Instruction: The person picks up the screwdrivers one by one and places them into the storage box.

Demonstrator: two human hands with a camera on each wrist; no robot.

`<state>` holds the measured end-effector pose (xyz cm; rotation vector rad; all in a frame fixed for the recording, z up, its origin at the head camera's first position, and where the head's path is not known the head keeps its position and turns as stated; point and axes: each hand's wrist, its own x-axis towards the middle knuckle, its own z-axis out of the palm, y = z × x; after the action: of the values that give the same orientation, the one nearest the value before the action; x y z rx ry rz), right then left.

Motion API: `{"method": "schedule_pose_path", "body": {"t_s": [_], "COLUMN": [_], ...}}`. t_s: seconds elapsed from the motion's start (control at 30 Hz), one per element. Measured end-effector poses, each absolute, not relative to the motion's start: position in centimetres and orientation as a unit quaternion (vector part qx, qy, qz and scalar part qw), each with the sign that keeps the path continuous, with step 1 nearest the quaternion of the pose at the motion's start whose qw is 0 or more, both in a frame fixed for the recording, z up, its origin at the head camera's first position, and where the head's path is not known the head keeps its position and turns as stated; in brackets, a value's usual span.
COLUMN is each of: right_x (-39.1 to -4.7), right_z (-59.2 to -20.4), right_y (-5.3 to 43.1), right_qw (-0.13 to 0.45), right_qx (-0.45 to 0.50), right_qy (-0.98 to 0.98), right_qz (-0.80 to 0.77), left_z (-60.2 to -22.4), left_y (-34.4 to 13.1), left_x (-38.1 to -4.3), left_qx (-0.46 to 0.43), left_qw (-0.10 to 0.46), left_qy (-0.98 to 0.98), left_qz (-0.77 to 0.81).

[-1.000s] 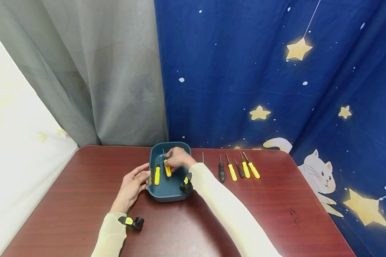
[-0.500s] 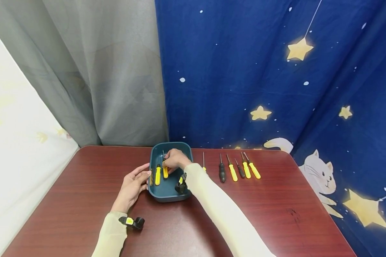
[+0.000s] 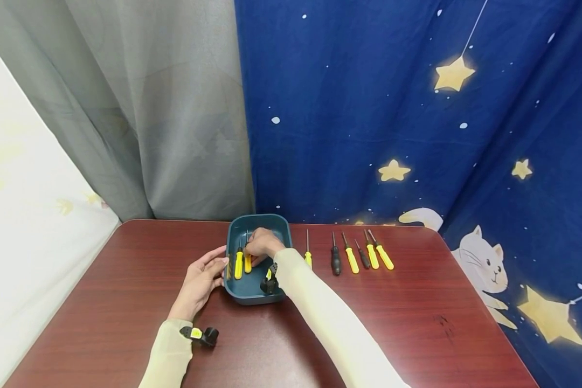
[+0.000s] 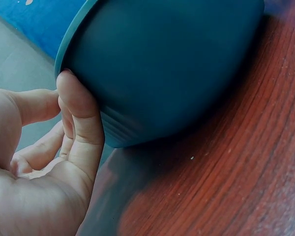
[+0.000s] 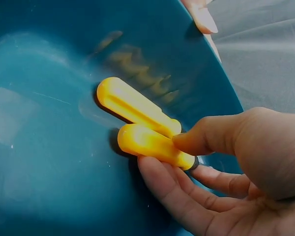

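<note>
My right hand (image 3: 265, 243) reaches into a dark teal plastic bin (image 3: 259, 296) and pinches a yellow-handled screwdriver (image 5: 145, 142) between thumb and fingers. A second yellow screwdriver (image 5: 135, 104) lies along the bin's left side, almost parallel, its handle right beside the held one. The held screwdriver's blade points to the back of the bin, partly hidden by my fingers. My left hand (image 3: 199, 281) holds the bin's left wall at the rim, thumb and fingertips meeting there in the left wrist view (image 4: 54, 152).
On the reddish-brown table (image 3: 397, 318), right of the bin, a yellow screwdriver (image 3: 308, 257) lies partly behind my right sleeve. Farther right is a row of yellow and black screwdrivers, including a black one (image 3: 336, 262). Grey and blue curtains (image 3: 320, 134) hang behind the table.
My right hand has shifted the held screwdriver left, closer to the other one, and straightened it. My right forearm has moved left, uncovering more of the table screwdriver. My left hand stays at the rim.
</note>
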<state>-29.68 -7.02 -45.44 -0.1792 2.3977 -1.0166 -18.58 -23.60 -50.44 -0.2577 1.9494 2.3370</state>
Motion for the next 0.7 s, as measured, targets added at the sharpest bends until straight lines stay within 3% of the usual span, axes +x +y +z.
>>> {"method": "schedule_pose_path", "body": {"t_s": [0.7], "right_x": [-29.43], "right_z": [-45.63], "right_y": [-7.87], "right_qw": [0.268], "right_qx": [-0.065], "right_qy": [0.887], "right_qz": [-0.370], "left_z": [-50.59], "left_y": [-23.52], "left_x": [-18.67], "left_qx": [-0.090], "left_qw": [0.043], "left_qy": [0.635], "left_qz": [0.766]}}
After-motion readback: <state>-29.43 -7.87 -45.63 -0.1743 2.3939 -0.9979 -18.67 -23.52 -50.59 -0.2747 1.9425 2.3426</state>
